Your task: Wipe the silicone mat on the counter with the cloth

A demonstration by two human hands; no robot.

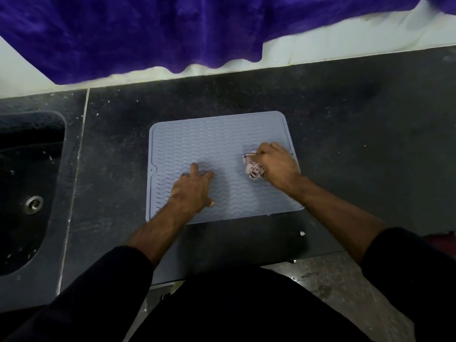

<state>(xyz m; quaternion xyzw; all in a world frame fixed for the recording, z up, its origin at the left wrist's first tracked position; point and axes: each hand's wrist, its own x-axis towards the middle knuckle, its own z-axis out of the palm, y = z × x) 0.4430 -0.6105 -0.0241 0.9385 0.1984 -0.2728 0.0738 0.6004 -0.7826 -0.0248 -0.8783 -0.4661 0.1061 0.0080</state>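
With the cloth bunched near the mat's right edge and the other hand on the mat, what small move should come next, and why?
Probably a stroke leftward: the right hand grips the balled cloth close to the right edge of the silicone mat, so most of the ribbed surface lies to its left. The left hand rests with fingers spread on the mat's near-left part, seemingly steadying it, and would likely need to shift as the cloth nears.

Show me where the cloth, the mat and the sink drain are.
cloth (254, 169), head view, bunched part showing beside the right hand
mat (197, 137), head view, bare ridged surface
drain (33, 204), head view, metal ring in the sink
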